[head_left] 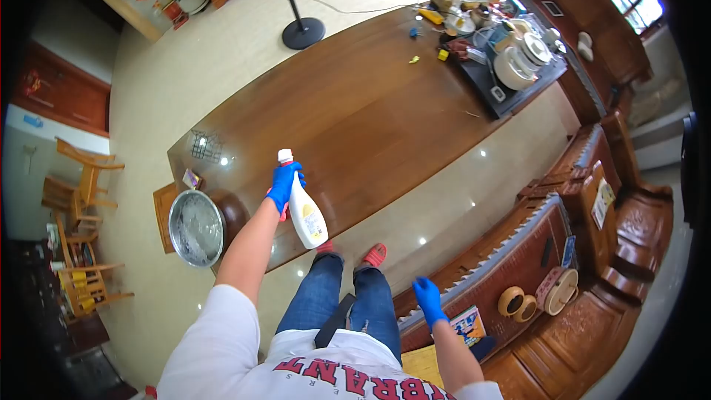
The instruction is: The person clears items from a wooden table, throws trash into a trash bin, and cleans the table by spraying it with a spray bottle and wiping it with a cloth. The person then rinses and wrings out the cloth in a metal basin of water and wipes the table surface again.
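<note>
My left hand (284, 185), in a blue glove, is wrapped round the neck of a white squeeze bottle (306, 215) with a white cap and a yellow-marked label. The bottle tilts above the near edge of the brown wooden table (348, 118). A small pink-red bit shows beside that hand; what it is I cannot make out. My right hand (428, 301), also blue-gloved, hangs low beside the carved wooden sofa with nothing visible in it, its fingers slightly apart. A metal basin (221, 241) of cloudy, foamy water stands left of my left arm.
A black tray (485, 100) crowded with jars and tea things sits at the table's far right. A wire rack (205, 147) lies at its left corner. The wooden sofa (518, 267) runs along the right. A fan (302, 32) stands beyond the table, wooden chairs (85, 281) at left.
</note>
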{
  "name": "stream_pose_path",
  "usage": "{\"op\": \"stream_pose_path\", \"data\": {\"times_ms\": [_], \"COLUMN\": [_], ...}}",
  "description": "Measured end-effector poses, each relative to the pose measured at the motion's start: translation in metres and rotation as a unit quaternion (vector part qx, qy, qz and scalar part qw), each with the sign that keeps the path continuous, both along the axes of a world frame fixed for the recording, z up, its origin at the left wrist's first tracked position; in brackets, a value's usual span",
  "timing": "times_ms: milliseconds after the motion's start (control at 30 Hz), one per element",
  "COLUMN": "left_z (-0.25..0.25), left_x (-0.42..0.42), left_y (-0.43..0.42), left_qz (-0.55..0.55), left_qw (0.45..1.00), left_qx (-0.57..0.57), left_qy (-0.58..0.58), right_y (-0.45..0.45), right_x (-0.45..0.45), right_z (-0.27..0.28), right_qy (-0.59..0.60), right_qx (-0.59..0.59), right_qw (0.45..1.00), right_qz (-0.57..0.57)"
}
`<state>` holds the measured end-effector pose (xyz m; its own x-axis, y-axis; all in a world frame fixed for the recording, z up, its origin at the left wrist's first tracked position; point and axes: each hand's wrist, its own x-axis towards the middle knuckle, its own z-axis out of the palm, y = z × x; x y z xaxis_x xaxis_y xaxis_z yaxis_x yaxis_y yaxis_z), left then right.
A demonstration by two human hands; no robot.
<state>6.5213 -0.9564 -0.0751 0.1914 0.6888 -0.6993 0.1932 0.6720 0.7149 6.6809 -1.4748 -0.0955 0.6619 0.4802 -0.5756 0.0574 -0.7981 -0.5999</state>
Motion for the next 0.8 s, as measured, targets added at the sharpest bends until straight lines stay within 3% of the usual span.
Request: {"op": "stream_pose_path", "data": {"times_ms": [100, 133, 167, 300, 333, 367, 400, 467, 567, 633, 700, 767, 800], "left_z": [0.040, 0.056, 0.051, 0.064, 0.065, 0.067, 0.065, 0.064, 0.056, 0.053, 0.053, 0.054, 0.055], "left_x": [-0.037, -0.052, -0.072, -0.124, -0.132, -0.138, -0.144, -0.154, -0.176, -0.189, -0.196, -0.199, -0.198], "left_y": [-0.018, -0.028, -0.033, -0.063, -0.069, -0.074, -0.079, -0.081, -0.072, -0.064, -0.054, -0.046, -0.046], "left_qz": [0.079, 0.094, 0.068, 0.072, 0.062, 0.052, 0.044, 0.038, 0.054, 0.072, 0.091, 0.059, 0.066], "left_qw": [0.996, 0.990, 0.996, 0.992, 0.992, 0.991, 0.990, 0.990, 0.991, 0.992, 0.992, 0.992, 0.992], "left_qx": [-0.020, -0.025, 0.040, 0.089, 0.094, 0.096, 0.098, 0.098, 0.098, 0.089, 0.078, 0.102, 0.098], "left_qy": [-0.035, -0.102, -0.040, 0.046, 0.065, 0.083, 0.096, 0.091, 0.075, 0.054, 0.031, 0.054, 0.046], "right_y": [0.132, 0.178, 0.217, 0.339, 0.362, 0.381, 0.396, 0.420, 0.434, 0.452, 0.462, 0.467, 0.468], "right_x": [0.019, 0.014, -0.001, -0.090, -0.112, -0.133, -0.155, -0.188, -0.193, -0.177, -0.149, -0.116, -0.098], "right_z": [-0.016, -0.012, -0.014, -0.047, -0.052, -0.058, -0.072, -0.087, -0.084, -0.072, -0.033, -0.016, -0.015], "right_qy": [0.005, -0.004, 0.006, 0.091, 0.197, 0.300, 0.302, 0.201, 0.243, 0.140, 0.295, 0.331, -0.054], "right_qx": [-0.001, 0.002, 0.040, 0.101, 0.091, 0.076, 0.074, 0.088, 0.136, 0.113, 0.187, 0.178, 0.122], "right_qw": [0.992, 0.984, 0.984, 0.967, 0.966, 0.948, 0.947, 0.973, 0.960, 0.976, 0.931, 0.907, 0.888], "right_qz": [0.123, 0.177, 0.175, 0.215, 0.144, 0.070, 0.077, 0.073, 0.026, 0.121, 0.109, 0.188, 0.439]}}
